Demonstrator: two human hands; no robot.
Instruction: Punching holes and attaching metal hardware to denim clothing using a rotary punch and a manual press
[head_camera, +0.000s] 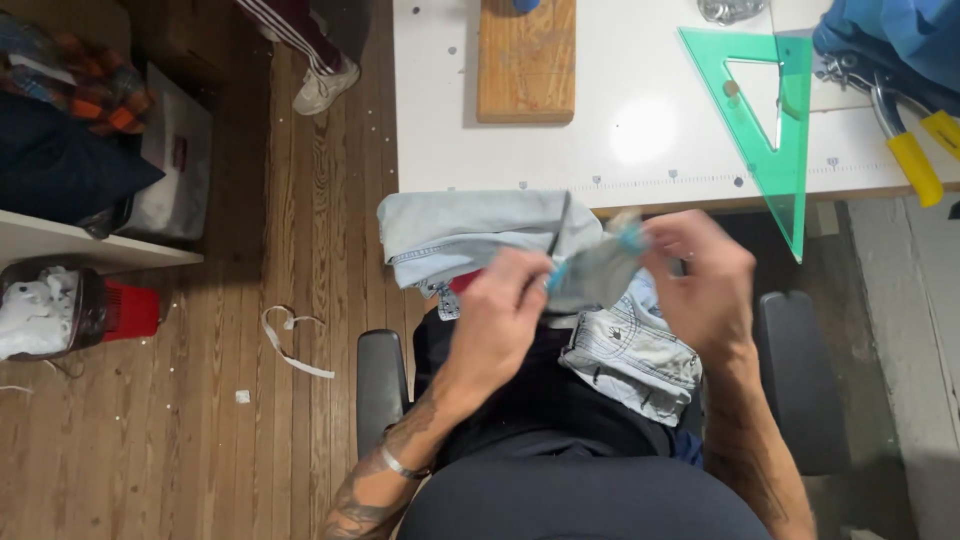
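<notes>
holding a small grey denim piece (598, 275) between them above the lap, the left hand (497, 322) and right hand (703, 285) both pinch it shut — teal-handled tool (556, 262) slanting up from the left, blurred.

table (640, 150): ahead, w/ board (526, 60) left, set square (770, 120) right
denim (500, 235): on lap, betw. hands
strip (290, 345): floor, left

both hands (600, 290) blur; yellow-handled pliers (905, 140) cut off at the edge.
</notes>
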